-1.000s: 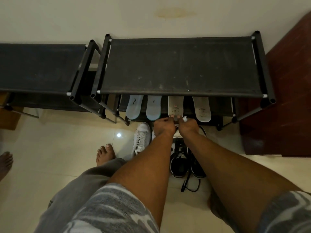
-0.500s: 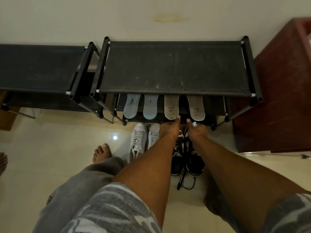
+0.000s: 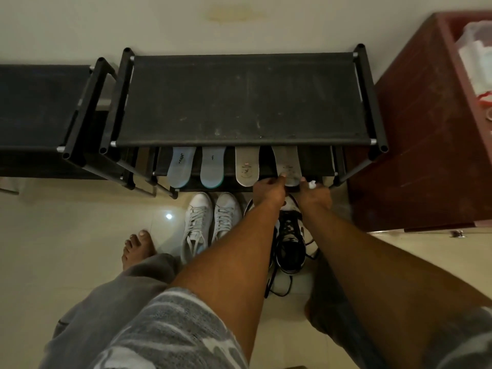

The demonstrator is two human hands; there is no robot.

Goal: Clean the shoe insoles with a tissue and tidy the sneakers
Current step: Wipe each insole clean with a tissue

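Grey insole [image 3: 287,163] heel lies between grips — left grip [image 3: 269,193] pinches its edge; right grip [image 3: 315,197] clutches tissue [image 3: 312,184].

Black rack [image 3: 239,102] beside red-brown cabinet [image 3: 412,129] (second rack [image 3: 34,102] leftward)

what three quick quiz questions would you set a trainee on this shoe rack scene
1. How many insoles lie on the lower shelf of the rack?
2. Which insole does the left hand hold? A leftmost, B second from left, C rightmost.
3. True or false: the tissue is in the left hand.
Key: 1. four; 2. C, the rightmost insole; 3. false, the right hand holds it.
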